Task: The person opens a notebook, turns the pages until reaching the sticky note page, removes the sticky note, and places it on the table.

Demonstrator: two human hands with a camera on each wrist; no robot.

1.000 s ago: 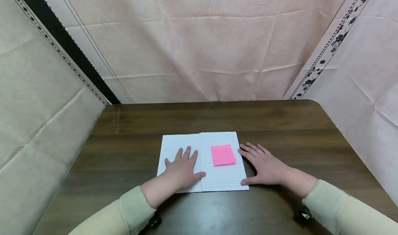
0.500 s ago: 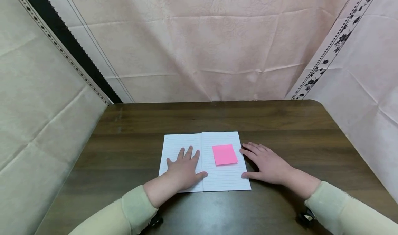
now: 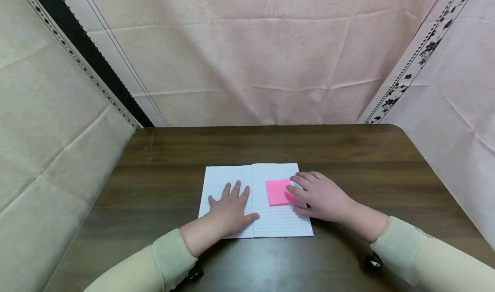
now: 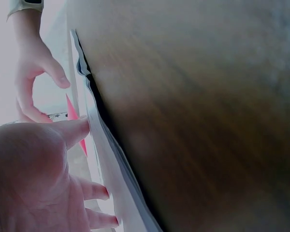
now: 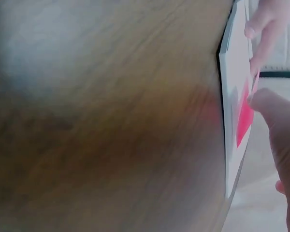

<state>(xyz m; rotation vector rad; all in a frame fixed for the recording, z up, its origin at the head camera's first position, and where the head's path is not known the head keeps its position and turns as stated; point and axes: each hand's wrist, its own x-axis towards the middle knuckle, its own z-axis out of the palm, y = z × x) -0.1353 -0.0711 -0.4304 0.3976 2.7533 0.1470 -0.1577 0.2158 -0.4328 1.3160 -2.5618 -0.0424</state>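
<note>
An open lined notebook (image 3: pixel 270 223) lies on the wooden table, its spine running up the middle. My left hand (image 3: pixel 229 212) rests on the left page with its fingers spread and straight, the thumb reaching over the spine. On the right page sits a pink sticky note (image 3: pixel 277 192). From the right, my right hand (image 3: pixel 322 199) reaches over that page, its fingers bent a little and the fingertips overlapping the note's right edge. In the right wrist view the right thumb (image 5: pixel 268 104) is close by the note, whose edge is lifted off the page.
The brown table (image 3: pixel 185 150) extends around the notebook on all sides. Pale cloth (image 3: pixel 247 60) hangs behind its far edge, with more cloth at the left and right. A black strip (image 3: pixel 89 47) runs down at the back left.
My right hand has moved left from the notebook's right edge to the pink sticky note, now covering its right side. The left hand stays put on the left page.
</note>
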